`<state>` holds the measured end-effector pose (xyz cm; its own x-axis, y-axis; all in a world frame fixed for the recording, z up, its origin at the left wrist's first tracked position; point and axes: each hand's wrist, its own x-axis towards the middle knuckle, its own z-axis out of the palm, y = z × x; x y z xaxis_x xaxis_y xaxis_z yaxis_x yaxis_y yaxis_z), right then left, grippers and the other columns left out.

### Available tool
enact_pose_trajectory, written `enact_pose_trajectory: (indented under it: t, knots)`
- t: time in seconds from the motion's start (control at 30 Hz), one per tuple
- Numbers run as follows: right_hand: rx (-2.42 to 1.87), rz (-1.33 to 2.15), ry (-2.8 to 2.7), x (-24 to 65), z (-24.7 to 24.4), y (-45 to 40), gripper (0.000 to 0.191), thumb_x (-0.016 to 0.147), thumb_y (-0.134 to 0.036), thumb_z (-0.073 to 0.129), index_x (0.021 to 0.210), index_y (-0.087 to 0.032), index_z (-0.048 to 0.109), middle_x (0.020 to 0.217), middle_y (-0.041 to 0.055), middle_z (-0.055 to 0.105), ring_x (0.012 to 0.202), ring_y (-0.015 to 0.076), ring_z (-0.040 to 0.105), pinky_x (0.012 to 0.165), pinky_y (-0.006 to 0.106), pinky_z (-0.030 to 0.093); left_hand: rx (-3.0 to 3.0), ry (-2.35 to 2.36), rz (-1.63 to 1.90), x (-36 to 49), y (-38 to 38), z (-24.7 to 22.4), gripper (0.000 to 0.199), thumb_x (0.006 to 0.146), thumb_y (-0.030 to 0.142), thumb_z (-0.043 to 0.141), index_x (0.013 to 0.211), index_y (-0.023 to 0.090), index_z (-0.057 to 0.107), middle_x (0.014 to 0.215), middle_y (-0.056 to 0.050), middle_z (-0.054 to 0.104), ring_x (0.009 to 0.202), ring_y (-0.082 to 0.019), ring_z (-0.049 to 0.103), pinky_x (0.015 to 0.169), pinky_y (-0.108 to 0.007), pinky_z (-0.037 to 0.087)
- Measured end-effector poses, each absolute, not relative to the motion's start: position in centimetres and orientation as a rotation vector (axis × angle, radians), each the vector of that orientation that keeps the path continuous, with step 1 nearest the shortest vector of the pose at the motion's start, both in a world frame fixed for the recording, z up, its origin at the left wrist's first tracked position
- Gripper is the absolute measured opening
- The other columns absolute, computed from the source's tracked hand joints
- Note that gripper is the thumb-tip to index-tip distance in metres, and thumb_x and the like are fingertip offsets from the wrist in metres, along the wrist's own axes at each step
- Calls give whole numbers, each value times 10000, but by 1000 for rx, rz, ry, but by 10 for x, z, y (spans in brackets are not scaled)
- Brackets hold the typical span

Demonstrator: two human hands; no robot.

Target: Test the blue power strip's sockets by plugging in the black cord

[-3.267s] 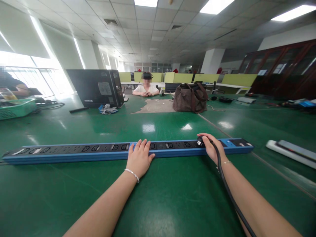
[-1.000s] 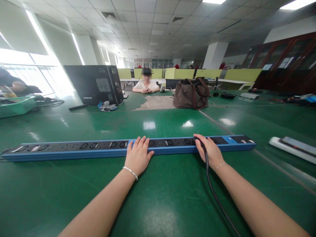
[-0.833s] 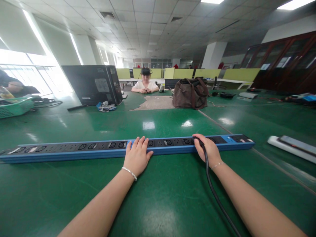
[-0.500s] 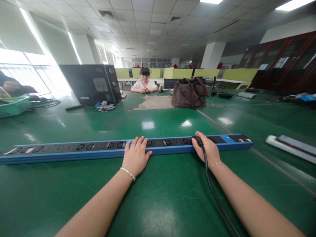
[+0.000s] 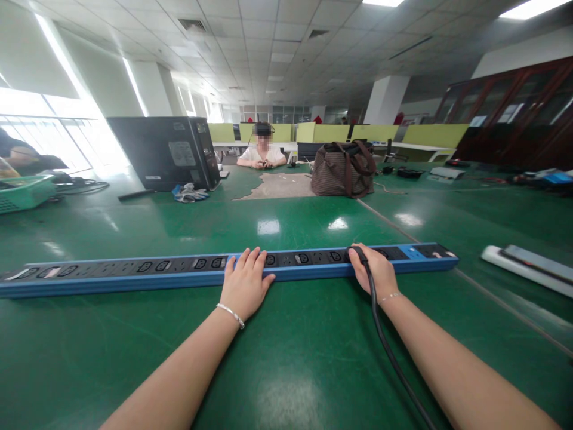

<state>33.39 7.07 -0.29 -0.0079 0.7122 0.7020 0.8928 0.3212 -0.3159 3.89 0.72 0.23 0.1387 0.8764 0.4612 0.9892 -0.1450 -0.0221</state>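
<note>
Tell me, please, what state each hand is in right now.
Left hand: open, resting on the strip, no object seen in it.
Right hand: closed, holding the plug at the strip.

The power strip [image 5: 308,273] is edged in blue and topped with black socket panels [image 5: 323,257], and is marked with a white label [image 5: 18,274]. The plug [image 5: 362,257] and cord [image 5: 376,313] are coloured plain black. The counter [image 5: 286,346] is coated in glossy green, broken by a grey-beige patch [image 5: 280,186]. The bag [image 5: 330,173] is patterned in brown, with what may be a fine check, and is trimmed with plain brown straps [image 5: 348,179]. The gloves [image 5: 190,192] are coloured blue and off-white, the basket [image 5: 27,198] green, the computer case [image 5: 152,149] black, the partitions [image 5: 331,134] yellow-green.
</note>
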Motion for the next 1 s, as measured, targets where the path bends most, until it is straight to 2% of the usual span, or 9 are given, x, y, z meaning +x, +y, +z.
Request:
enact_pose_trajectory:
  t: [0.17,0.3,0.4,0.57,0.67,0.83,1.0]
  knots:
    - [-1410,-99,-1598,332,1,73,345,820,-441,449,887,-187,672,872,89,707,838,247,659,824,390,495,-2101,-1805,-500,39,7,2,512,871,435,398,1322,197,441,1381,-72,473,1283,-258,381,1052,-469,255]
    - [-1321,165,-1168,336,11,75,469,877,-461,318,931,-148,663,868,85,708,790,204,662,759,363,514,-2104,-1801,-499,39,7,2,512,870,433,401,1321,195,441,1380,-70,474,1286,-258,378,1048,-471,260]
    - [-1311,117,-1199,351,15,74,417,856,-443,380,848,-167,692,884,71,709,882,208,640,852,363,477,-2104,-1805,-498,39,7,3,510,868,429,404,1319,193,444,1377,-72,478,1282,-261,383,1044,-475,264]
    - [-1386,-114,-1224,396,15,77,409,846,-474,402,889,-188,691,930,67,701,965,231,615,908,391,448,-2110,-1804,-511,40,7,3,511,867,426,403,1319,191,449,1373,-84,481,1276,-264,391,1046,-476,258]
    - [-1468,-109,-1232,423,13,78,411,831,-488,428,940,-186,685,944,69,694,974,249,611,900,421,453,-2112,-1798,-514,40,7,3,512,868,429,398,1320,192,450,1374,-90,478,1279,-264,388,1048,-471,254]
    - [-1526,-129,-1287,443,8,77,409,798,-482,498,1074,-214,639,1060,67,662,971,238,605,901,395,456,-2107,-1800,-497,38,8,2,510,871,429,396,1318,190,449,1376,-88,477,1281,-261,387,1050,-466,254]
    - [-1533,-82,-1492,448,3,82,387,801,-525,467,988,-241,653,1026,59,671,971,253,602,929,420,428,-2111,-1793,-484,38,7,2,506,876,427,386,1320,191,445,1381,-81,473,1285,-259,381,1054,-463,249]
